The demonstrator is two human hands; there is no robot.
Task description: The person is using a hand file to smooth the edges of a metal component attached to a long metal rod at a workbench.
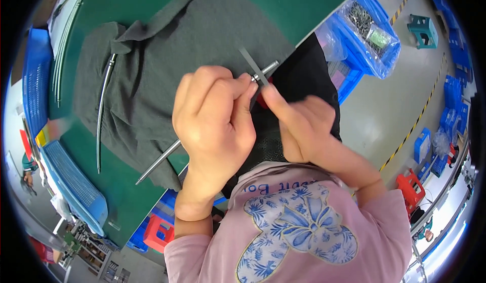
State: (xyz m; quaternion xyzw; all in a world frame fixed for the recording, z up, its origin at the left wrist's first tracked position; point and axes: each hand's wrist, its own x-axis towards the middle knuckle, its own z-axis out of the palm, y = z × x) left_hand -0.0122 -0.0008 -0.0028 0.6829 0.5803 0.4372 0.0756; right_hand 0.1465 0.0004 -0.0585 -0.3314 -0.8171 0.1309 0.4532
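Note:
My left hand [215, 111] is closed round a slim silver metal rod [159, 162], which runs slantwise through the grip from lower left to upper right. The rod's stepped, narrower end [272, 66] sticks out past my left thumb and index finger. Across that end lies a thin, flat dark grey strip [249, 60]. My right hand [304, 123] has a fingertip at the strip's lower end and appears to pinch it; its other fingers are curled and slightly blurred. Underneath is a dark grey cloth [197, 45], with a second metal rod [103, 106] on its left part.
A green table [304, 5] carries the cloth. Several thin rods [66, 45] and blue baskets [76, 187] line the left side. Right of the table, a blue bin [347, 78] and a bag of small metal parts [364, 22] stand close. A green stool [423, 31] is farther off.

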